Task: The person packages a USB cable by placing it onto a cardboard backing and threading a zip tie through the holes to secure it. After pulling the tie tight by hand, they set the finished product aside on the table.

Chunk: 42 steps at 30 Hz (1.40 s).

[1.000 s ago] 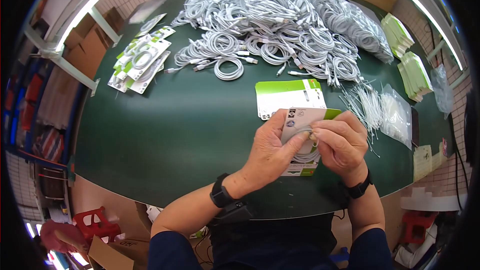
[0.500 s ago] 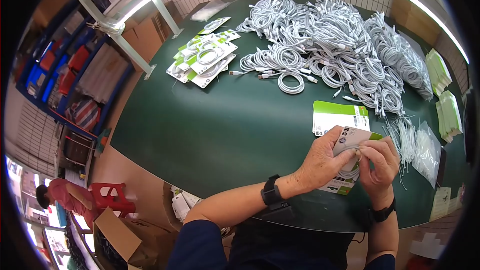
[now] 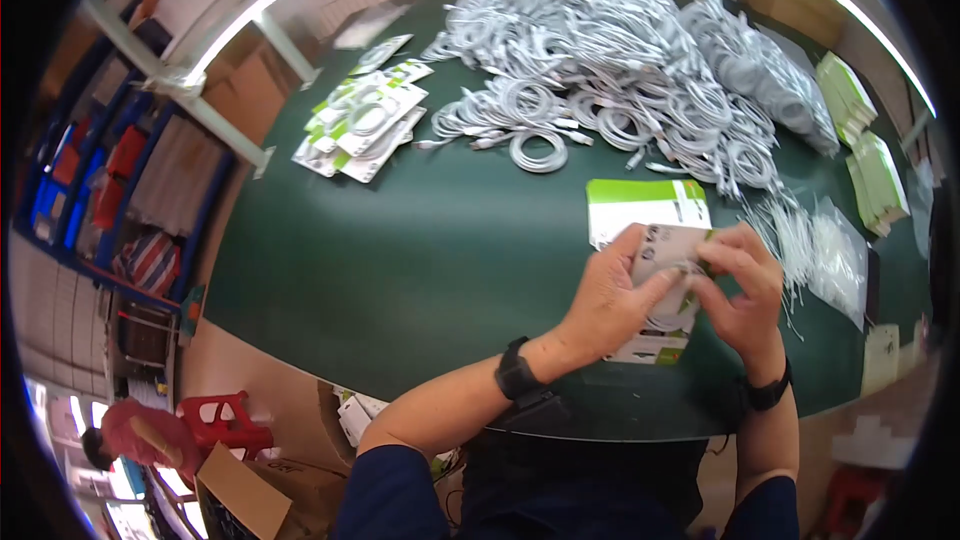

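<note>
Just above the table's near right part, my left hand (image 3: pixel 608 302) is closed on a white and green packaging card (image 3: pixel 662 243), its thumb pressing across the front. A coiled light-grey USB cable (image 3: pixel 672 320) lies against that card, partly hidden by my fingers. My right hand (image 3: pixel 748 290) reaches the card's right side with thumb and fingers bent together by the cable; what they pinch is too small and blurred to make out. Beyond the hands lies a stack of similar cards (image 3: pixel 645 208). Thin white cable ties (image 3: pixel 788 240) are spread to the right.
Coiled grey cables (image 3: pixel 610 50) form a large heap at the back of the green table (image 3: pixel 400 250). Cards with cables (image 3: pixel 365 115) are piled at the back left. A bag of ties (image 3: pixel 838 265) and green-white card stacks (image 3: pixel 878 180) line the right edge.
The whole view has shifted, so the table's contents appear further left and slightly higher. My right fingers have shifted at the card's right side; my left hand keeps its hold on the card.
</note>
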Motion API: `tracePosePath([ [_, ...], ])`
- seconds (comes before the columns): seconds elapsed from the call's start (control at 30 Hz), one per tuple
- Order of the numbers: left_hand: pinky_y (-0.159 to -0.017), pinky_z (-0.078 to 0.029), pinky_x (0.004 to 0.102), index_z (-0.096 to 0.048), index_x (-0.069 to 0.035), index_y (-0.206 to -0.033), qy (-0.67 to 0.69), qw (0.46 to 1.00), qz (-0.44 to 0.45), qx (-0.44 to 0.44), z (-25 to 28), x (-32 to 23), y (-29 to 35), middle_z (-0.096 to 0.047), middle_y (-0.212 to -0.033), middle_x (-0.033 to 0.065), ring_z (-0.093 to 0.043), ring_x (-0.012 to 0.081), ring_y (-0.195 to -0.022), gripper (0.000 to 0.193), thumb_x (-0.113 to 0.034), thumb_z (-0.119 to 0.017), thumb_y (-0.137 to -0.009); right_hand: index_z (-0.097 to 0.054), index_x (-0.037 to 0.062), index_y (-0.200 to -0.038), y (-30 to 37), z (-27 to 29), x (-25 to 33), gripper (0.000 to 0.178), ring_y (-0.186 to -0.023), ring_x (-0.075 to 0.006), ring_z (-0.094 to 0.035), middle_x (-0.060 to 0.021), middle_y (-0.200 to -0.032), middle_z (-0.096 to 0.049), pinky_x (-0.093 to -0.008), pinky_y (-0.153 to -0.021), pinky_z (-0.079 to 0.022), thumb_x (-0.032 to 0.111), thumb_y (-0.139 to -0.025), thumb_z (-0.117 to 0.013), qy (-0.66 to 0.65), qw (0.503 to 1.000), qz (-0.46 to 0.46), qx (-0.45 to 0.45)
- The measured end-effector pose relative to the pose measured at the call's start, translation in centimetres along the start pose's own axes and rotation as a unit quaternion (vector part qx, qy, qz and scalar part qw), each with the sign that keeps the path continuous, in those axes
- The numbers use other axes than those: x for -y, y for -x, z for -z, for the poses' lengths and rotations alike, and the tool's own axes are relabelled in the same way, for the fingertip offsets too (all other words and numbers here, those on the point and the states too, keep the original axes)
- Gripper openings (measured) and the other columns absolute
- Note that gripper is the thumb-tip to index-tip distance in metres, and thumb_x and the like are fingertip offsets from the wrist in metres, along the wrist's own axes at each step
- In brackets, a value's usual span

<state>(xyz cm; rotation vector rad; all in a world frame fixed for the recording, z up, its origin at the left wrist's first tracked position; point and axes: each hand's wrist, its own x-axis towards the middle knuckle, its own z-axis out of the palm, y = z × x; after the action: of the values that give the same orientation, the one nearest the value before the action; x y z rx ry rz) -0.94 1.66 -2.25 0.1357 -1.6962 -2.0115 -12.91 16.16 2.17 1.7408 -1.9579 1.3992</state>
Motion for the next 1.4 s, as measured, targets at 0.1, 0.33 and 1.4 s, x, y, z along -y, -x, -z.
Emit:
tracePosePath([
  [0.1, -0.087, -0.055, 0.0297, -0.058, 0.001, -0.120, 0.074, 0.996, 0.039, -0.008, 1.0, -1.5, -0.2, -0.070, -0.111, 0.0111, -0.067, 0.0136, -0.098, 0.028, -0.001, -0.065, -0.093, -0.067, 0.0005, -0.112, -0.4, 0.3, -1.4, 0.027, -0.075, -0.0095, -0.055, -0.0041, -0.098, -0.065, -0.0238, -0.068, -0.047, -0.001, -0.086, -0.069, -0.158, 0.974, -0.137, -0.090],
  [0.33, -0.094, -0.053, 0.0312, -0.054, 0.004, -0.127, 0.120, 0.990, 0.059, 0.041, 0.4, -2.3, -0.3, -0.069, -0.119, 0.0142, -0.068, 0.0174, -0.106, 0.038, 0.002, -0.066, -0.091, -0.068, -0.0004, -0.107, -0.5, -0.6, -4.9, 0.022, -0.084, -0.0093, -0.065, -0.0046, -0.097, -0.069, -0.0235, -0.077, -0.052, 0.019, -0.095, -0.068, -0.474, 0.762, -0.438, 0.042],
  [1.4, -0.086, -0.056, 0.0308, -0.058, 0.001, -0.123, 0.000, 0.999, 0.039, 0.029, 0.4, -2.5, 0.3, -0.070, -0.111, 0.0122, -0.069, 0.0155, -0.097, 0.040, -0.002, -0.074, -0.086, -0.063, 0.0004, -0.092, -0.1, -1.1, -4.2, 0.020, -0.070, -0.0071, -0.053, -0.0006, -0.078, -0.062, -0.0243, -0.060, -0.044, 0.020, -0.096, -0.068, -0.077, 0.981, -0.161, -0.080],
])
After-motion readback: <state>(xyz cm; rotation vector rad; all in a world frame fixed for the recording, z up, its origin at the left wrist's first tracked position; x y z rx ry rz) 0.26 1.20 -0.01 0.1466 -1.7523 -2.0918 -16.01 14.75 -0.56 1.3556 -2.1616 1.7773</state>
